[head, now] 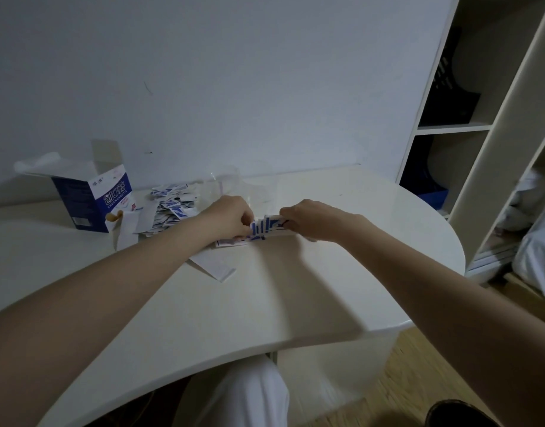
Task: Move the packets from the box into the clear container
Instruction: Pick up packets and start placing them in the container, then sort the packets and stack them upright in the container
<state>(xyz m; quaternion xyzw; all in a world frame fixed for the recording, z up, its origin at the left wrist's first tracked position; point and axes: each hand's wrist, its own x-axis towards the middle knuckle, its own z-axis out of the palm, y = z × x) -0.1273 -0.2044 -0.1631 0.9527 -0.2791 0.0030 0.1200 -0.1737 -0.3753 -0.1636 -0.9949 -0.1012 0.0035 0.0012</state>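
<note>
Head camera looks down over a wide white table [265, 303] with a rounded edge, pushed up against a pale wall [234, 72], and a tall open shelving unit [468, 127] stands off to the right with dark things in its compartments. Both bare forearms stretch out across the tabletop and meet near the middle. Over on the left, the blue-and-white box [92, 201] stands upright with its top flaps thrown open. Just right of it, a loose heap of blue-and-white packets [172, 208] sprawls on the table, and behind that heap, close to the wall, sits the clear container [231, 184], hard to make out against the white. A white paper sheet [217, 266] lies flat on the table under the left forearm. Now the hands: the left hand [231, 215] has its fingers curled in, pinching one end of a small stack of packets [265, 228], and the right hand [308, 218] is curled the same way, gripping the other end. That stack is held between the two hands, just above the table, its blue stripes fanned out unevenly. A few more packets lie flat on the table right beneath the left hand
</note>
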